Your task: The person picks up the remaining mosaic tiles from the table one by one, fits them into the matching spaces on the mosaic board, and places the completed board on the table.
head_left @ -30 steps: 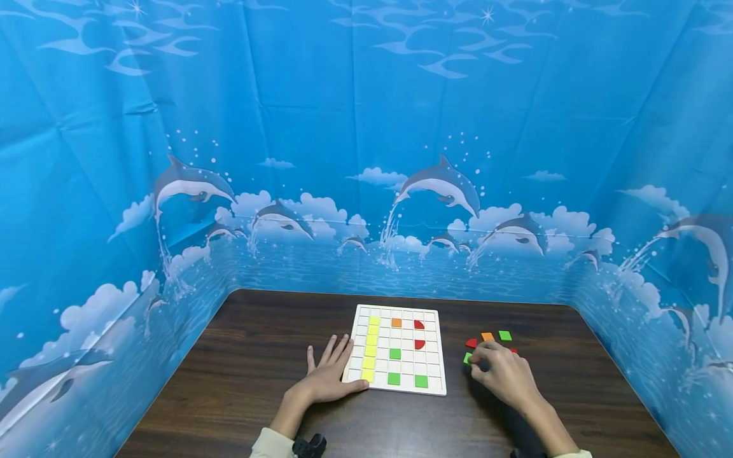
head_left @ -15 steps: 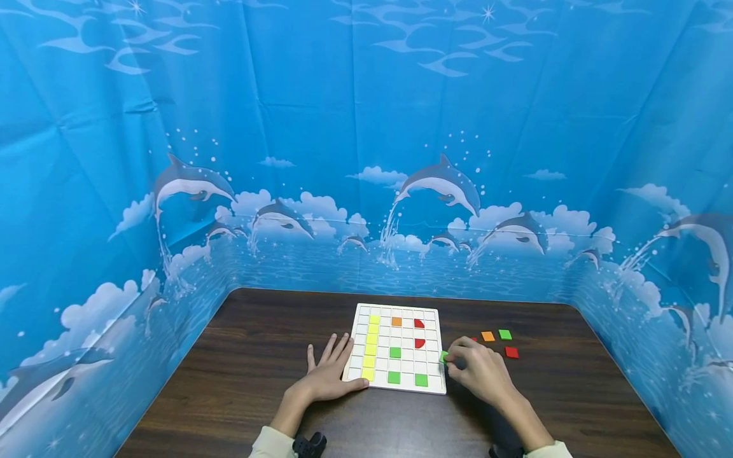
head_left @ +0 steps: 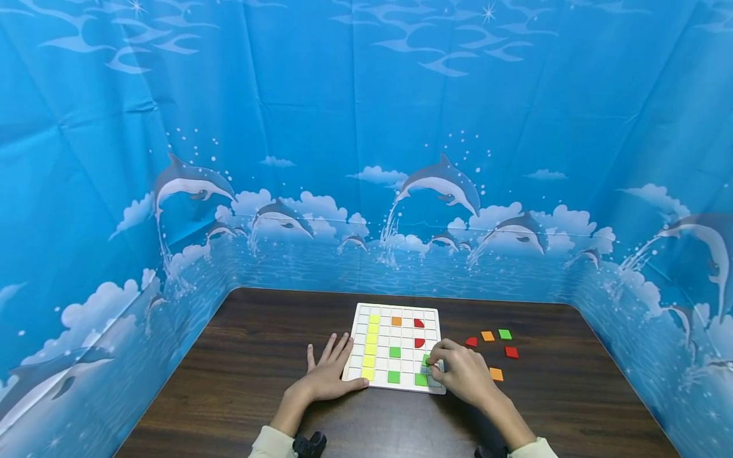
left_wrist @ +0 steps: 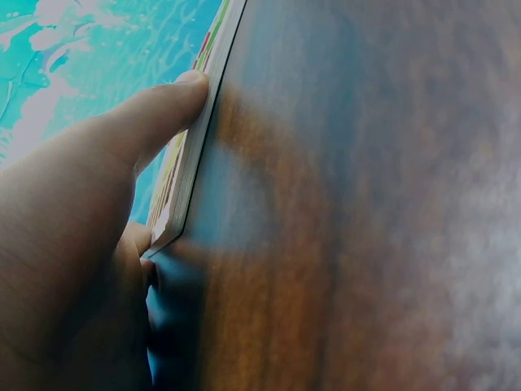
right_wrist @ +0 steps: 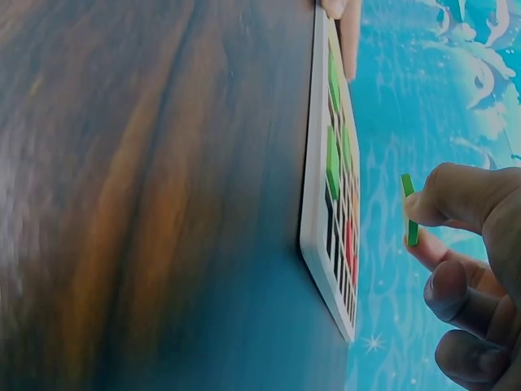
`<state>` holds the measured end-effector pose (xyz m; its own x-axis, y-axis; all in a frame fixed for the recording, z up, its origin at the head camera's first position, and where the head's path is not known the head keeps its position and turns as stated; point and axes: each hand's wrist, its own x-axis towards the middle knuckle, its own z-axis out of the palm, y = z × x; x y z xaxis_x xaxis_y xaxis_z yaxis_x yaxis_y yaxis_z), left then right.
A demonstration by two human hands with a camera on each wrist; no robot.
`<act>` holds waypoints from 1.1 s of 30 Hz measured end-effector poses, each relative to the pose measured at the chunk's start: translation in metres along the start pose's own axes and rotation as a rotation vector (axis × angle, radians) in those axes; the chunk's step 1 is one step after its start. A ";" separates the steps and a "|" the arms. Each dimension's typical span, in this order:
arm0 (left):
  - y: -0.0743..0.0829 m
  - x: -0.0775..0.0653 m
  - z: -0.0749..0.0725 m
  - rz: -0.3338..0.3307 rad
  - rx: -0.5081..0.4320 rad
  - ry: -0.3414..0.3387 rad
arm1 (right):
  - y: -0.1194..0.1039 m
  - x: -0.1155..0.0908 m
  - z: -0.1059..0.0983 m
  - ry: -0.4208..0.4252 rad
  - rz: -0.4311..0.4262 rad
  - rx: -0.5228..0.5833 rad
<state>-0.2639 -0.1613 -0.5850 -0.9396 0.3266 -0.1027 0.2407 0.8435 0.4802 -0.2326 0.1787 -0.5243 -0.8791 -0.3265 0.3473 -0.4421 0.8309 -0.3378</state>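
My right hand (head_left: pixel 466 374) pinches a green square tile (right_wrist: pixel 409 210) between thumb and finger, above the right side of a white grid board (head_left: pixel 380 312). The right wrist view shows that tile apart from the board. My left hand (head_left: pixel 325 375) lies spread at the board's left edge, its thumb (left_wrist: pixel 191 85) touching the near left corner. On the board stand a column of yellow tiles (head_left: pixel 371 350), an orange tile (head_left: pixel 396 322), two red rounded pieces (head_left: pixel 419 324) and several green tiles (head_left: pixel 394 352).
Loose pieces lie right of the board on the dark wooden table (head_left: pixel 229 356): a red rounded piece (head_left: pixel 471 341), orange tiles (head_left: pixel 487 336), a green tile (head_left: pixel 504 334) and a red tile (head_left: pixel 512 352). A blue dolphin curtain (head_left: pixel 355 159) surrounds the table's back and sides.
My right hand has picked up a green tile from the loose pieces and carried it left to over the board. An orange tile behind the hand is now uncovered. My left hand stays put.
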 end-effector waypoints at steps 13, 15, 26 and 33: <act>-0.002 0.001 0.001 0.006 -0.001 0.005 | -0.014 0.004 0.014 -0.021 -0.122 0.041; -0.002 0.001 0.001 0.006 -0.004 0.006 | -0.016 0.005 0.016 -0.037 -0.126 0.039; 0.000 0.001 0.001 0.003 -0.007 0.007 | -0.022 0.006 0.025 -0.116 -0.160 0.031; 0.000 0.001 0.001 0.005 -0.008 0.008 | -0.021 0.008 0.024 -0.187 -0.169 0.042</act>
<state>-0.2647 -0.1610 -0.5862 -0.9403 0.3274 -0.0930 0.2436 0.8382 0.4879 -0.2353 0.1479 -0.5358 -0.8079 -0.5403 0.2353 -0.5893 0.7390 -0.3265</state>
